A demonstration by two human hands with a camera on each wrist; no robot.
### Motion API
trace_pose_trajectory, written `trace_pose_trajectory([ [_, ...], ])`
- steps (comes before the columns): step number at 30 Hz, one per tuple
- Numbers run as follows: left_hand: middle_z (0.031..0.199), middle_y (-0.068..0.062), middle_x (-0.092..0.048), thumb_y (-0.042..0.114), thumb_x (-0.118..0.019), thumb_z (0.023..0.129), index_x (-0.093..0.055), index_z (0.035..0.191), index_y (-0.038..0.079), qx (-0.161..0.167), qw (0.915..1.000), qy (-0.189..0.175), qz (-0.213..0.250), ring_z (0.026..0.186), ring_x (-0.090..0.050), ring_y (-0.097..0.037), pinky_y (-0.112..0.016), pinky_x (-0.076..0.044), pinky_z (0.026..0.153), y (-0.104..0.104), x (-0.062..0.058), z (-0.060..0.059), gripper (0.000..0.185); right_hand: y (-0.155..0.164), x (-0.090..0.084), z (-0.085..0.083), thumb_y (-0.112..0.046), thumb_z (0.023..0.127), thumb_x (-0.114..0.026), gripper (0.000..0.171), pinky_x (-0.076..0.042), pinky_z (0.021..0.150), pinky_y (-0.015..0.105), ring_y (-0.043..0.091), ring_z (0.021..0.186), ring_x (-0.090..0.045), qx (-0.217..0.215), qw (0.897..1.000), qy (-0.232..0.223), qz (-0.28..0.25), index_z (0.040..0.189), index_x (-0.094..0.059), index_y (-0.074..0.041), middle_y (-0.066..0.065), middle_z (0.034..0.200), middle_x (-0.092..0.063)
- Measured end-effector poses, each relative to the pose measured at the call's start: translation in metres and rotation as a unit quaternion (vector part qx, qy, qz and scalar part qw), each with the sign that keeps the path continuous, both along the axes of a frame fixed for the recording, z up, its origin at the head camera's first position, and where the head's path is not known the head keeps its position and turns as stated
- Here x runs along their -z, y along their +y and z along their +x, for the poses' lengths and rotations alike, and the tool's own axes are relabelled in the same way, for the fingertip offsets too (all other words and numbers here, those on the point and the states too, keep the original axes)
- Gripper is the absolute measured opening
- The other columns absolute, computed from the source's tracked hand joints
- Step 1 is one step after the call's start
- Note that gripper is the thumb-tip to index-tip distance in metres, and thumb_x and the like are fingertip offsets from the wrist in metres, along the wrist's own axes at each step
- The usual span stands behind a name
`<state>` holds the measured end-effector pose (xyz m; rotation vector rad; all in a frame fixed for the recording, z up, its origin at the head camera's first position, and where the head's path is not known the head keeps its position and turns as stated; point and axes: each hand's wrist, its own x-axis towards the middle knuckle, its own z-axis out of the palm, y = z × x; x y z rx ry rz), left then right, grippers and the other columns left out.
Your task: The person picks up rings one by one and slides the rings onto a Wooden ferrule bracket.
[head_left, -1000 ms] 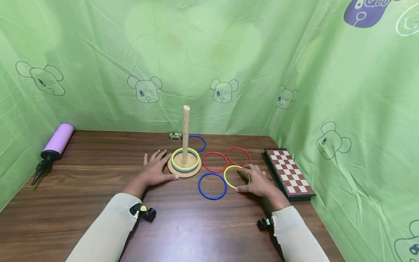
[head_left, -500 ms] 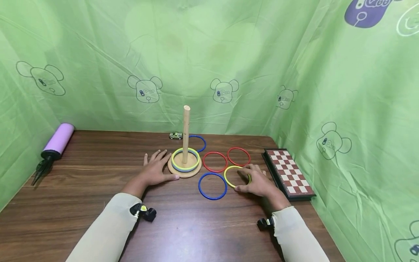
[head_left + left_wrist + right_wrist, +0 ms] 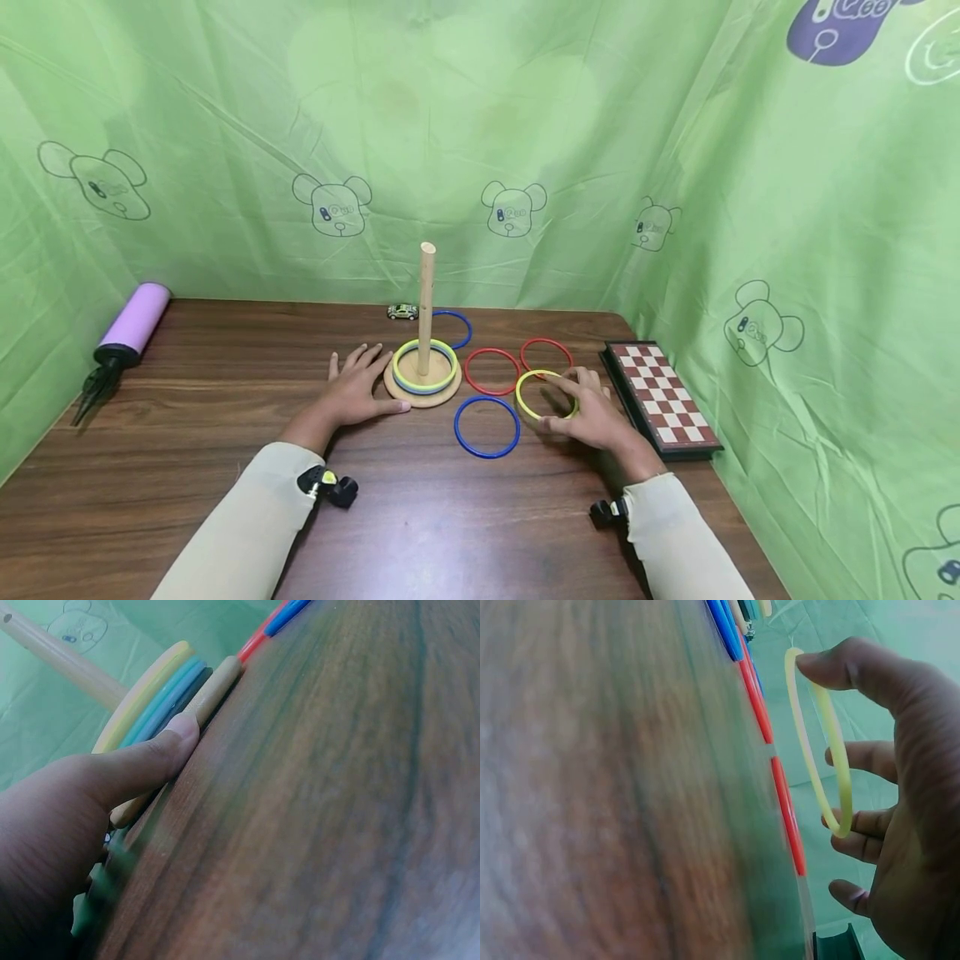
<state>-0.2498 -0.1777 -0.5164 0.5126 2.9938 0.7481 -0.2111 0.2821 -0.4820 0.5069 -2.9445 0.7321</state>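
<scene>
A wooden peg stands on a round base with a yellow ring and a blue one stacked on it. My left hand lies flat on the table, its thumb against the base's edge. My right hand pinches a yellow ring and holds it lifted off the table. Loose rings lie around: a blue one in front, two red ones behind, another blue beyond the peg.
A folded chessboard lies at the right edge of the brown table. A small toy car sits behind the peg. A purple pump lies at the far left. Green cloth walls close in the back and sides.
My right hand has raised the yellow ring off the table, slightly toward the back. The left hand has stayed still.
</scene>
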Motion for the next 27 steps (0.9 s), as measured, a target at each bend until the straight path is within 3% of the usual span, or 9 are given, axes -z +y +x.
trace_pose_trajectory([
  [15, 0.179, -0.024, -0.028, 0.078, -0.078, 0.084, -0.039, 0.17, 0.008, -0.001, 1.0, -0.007, -0.006, 0.168, -0.016, -0.051, -0.087, 0.003, 0.125, -0.001, -0.001, -0.001, 0.118, -0.014, -0.005, -0.007, -0.041, 0.083, -0.09, 0.075, -0.037, 0.1, 0.059, 0.035, 0.128, -0.042, -0.018, 0.998, 0.054, -0.028, 0.151, -0.068, -0.018, 0.015, 0.137, -0.053],
  [23, 0.178, -0.026, -0.029, 0.076, -0.079, 0.083, -0.039, 0.17, 0.007, 0.0, 1.0, -0.006, 0.002, 0.167, -0.017, -0.053, -0.086, 0.004, 0.125, -0.001, 0.0, -0.002, 0.118, -0.023, -0.016, -0.011, -0.046, 0.084, -0.09, 0.073, -0.036, 0.099, 0.054, 0.032, 0.126, -0.043, -0.016, 0.996, 0.079, -0.033, 0.151, -0.067, -0.03, 0.011, 0.134, -0.054],
  [27, 0.179, -0.025, -0.028, 0.078, -0.077, 0.085, -0.038, 0.17, 0.008, -0.001, 0.9999, -0.009, -0.006, 0.168, -0.016, -0.052, -0.086, 0.004, 0.126, -0.001, 0.0, -0.002, 0.118, -0.031, -0.024, -0.015, -0.047, 0.085, -0.089, 0.074, -0.034, 0.098, 0.051, 0.031, 0.123, -0.043, -0.015, 0.996, 0.086, -0.035, 0.153, -0.066, -0.029, 0.01, 0.134, -0.053],
])
